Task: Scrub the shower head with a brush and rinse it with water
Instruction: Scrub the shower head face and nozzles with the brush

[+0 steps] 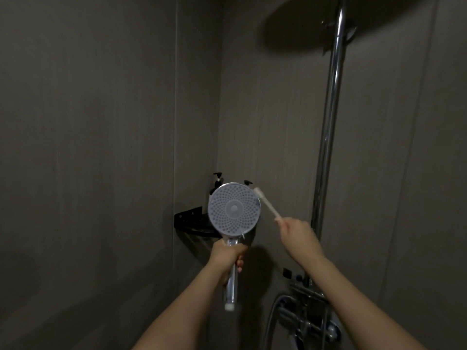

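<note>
At frame centre, the left hand (228, 253) grips the shower head (234, 208); the right hand (298, 232) pinches the brush (266, 204) at its rim, so scrubbing seems underway; next, bristles should sweep across the nozzles.

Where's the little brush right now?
The brush is just right of center in the head view, held by the right hand, its bristle end at the upper right rim of the shower head.

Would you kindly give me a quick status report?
Left hand grips shower head handle, face toward camera. Right hand holds brush, bristles at rim. Nothing in the way.
</note>
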